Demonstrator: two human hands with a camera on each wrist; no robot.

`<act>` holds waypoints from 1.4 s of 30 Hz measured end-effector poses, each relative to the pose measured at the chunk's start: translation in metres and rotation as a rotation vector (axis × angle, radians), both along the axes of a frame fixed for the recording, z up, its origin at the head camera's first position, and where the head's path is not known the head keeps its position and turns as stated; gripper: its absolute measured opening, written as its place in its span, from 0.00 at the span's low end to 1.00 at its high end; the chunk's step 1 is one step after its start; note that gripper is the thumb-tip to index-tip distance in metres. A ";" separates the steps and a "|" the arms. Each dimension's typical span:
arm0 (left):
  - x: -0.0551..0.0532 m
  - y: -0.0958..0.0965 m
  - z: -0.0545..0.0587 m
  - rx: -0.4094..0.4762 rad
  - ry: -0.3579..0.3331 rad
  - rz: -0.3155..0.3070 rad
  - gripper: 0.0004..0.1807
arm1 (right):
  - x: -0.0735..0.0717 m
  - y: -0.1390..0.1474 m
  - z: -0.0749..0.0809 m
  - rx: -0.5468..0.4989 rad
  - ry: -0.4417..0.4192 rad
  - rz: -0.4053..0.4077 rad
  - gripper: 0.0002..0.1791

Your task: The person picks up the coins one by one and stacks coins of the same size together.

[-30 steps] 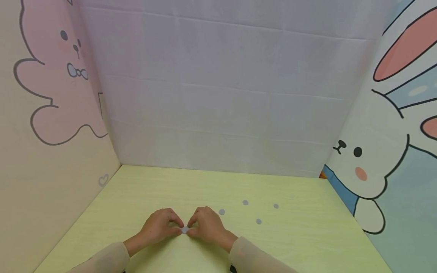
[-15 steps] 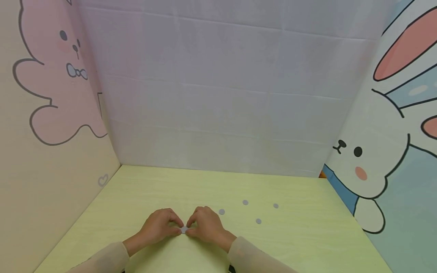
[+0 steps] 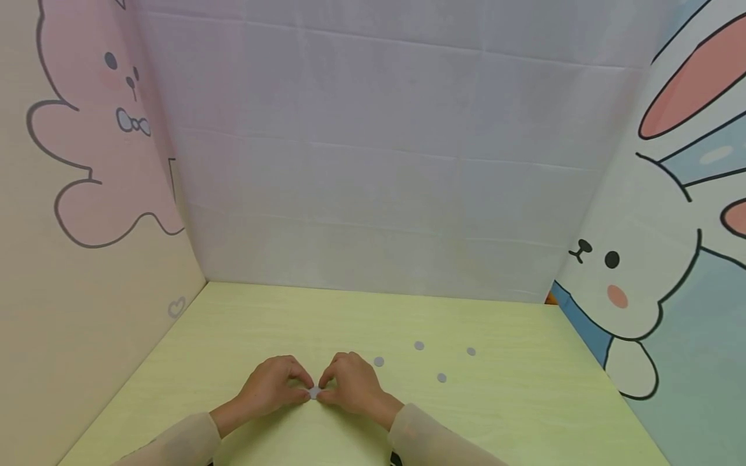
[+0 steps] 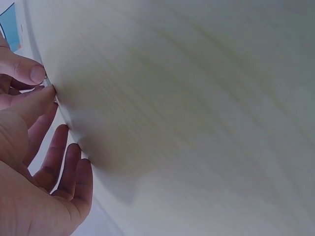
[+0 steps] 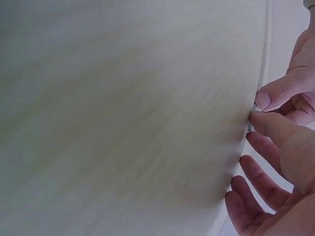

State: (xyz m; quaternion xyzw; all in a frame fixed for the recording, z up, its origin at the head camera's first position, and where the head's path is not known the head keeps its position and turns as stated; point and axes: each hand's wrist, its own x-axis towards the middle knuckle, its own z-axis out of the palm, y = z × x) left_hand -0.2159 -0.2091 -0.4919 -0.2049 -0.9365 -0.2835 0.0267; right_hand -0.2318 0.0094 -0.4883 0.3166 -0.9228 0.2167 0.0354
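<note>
A small flat grey disc [image 3: 315, 393] lies low on the pale yellow-green table between my two hands. My left hand [image 3: 272, 388] pinches its left edge with thumb and index fingertip. From the other side, my right hand [image 3: 352, 383] does the same at the right edge, its thumb almost meeting the left one. In the left wrist view the fingertips of the left hand [image 4: 51, 167] rest along the tabletop. The right wrist view has the right hand [image 5: 275, 172] in a like pose, and the disc is mostly hidden behind the thumbs there.
Several more grey discs lie apart on the table [image 3: 262, 317] right of my hands, the nearest disc [image 3: 379, 362] just beyond the right knuckles. A whitish cloth wall [image 3: 373, 162] closes the back, and printed panels with cartoon animals flank both sides.
</note>
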 end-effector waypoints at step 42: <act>0.002 0.002 -0.003 -0.032 0.042 0.002 0.08 | -0.031 0.083 0.010 -0.109 -0.005 -0.052 0.11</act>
